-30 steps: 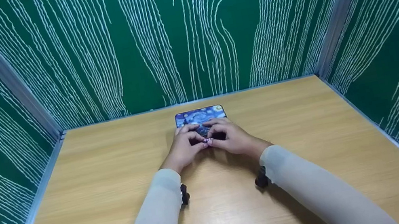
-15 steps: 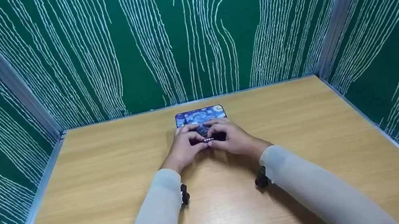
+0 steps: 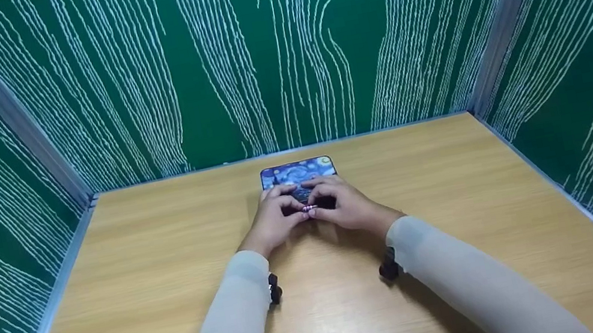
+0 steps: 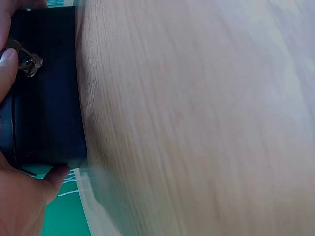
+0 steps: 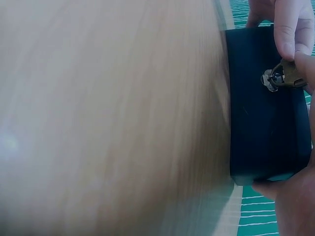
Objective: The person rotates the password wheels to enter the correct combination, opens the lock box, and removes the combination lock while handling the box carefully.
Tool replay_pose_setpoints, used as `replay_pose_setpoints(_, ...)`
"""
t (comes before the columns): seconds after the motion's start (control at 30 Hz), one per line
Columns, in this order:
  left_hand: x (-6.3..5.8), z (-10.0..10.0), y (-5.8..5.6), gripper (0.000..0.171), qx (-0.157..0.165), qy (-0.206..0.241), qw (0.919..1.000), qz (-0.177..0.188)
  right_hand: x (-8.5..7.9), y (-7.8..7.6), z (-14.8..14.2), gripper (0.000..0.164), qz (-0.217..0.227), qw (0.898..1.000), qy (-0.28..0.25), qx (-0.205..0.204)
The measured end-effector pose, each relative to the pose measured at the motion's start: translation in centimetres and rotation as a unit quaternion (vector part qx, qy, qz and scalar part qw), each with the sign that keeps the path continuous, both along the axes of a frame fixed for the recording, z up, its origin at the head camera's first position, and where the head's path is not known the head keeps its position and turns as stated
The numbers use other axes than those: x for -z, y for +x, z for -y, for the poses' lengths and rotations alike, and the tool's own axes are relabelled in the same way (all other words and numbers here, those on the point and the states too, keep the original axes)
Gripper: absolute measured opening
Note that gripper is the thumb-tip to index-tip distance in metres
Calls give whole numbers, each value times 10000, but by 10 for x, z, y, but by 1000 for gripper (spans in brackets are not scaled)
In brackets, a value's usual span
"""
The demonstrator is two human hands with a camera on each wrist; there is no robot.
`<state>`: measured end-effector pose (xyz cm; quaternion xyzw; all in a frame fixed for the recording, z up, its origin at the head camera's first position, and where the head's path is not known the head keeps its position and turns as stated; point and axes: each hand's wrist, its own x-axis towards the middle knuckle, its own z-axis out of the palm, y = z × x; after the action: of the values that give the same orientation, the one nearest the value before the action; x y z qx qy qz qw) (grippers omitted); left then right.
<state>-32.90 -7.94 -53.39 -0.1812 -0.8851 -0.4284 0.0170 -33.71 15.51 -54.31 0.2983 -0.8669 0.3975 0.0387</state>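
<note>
A dark box stands near the far edge of the table, its lid (image 3: 296, 172) printed with a blue starry-night picture. Its plain dark front (image 5: 261, 128) carries a small metal clasp (image 5: 269, 80). A small brass-coloured padlock (image 5: 292, 74) hangs there, its shackle at the clasp. My left hand (image 3: 273, 222) and right hand (image 3: 352, 205) meet at the front, thumb and forefinger of each pinching the padlock. Other fingers of both hands rest along the box's top and sides. Whether the shackle is locked cannot be made out, as fingertips cover part of the padlock.
The wooden table (image 3: 169, 274) spreads around the box and towards me. Green walls (image 3: 209, 84) with white wavy lines enclose its back and sides, with grey posts (image 3: 4, 102) at the corners. A black wrist camera (image 3: 388, 266) sits at each cuff.
</note>
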Motion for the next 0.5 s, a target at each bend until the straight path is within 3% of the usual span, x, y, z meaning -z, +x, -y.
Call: replay_pose_setpoints(0.5, 2, 2, -2, 4, -51, -50, 9998, 181, -1, 1, 1, 11, 57, 10000, 42, 31)
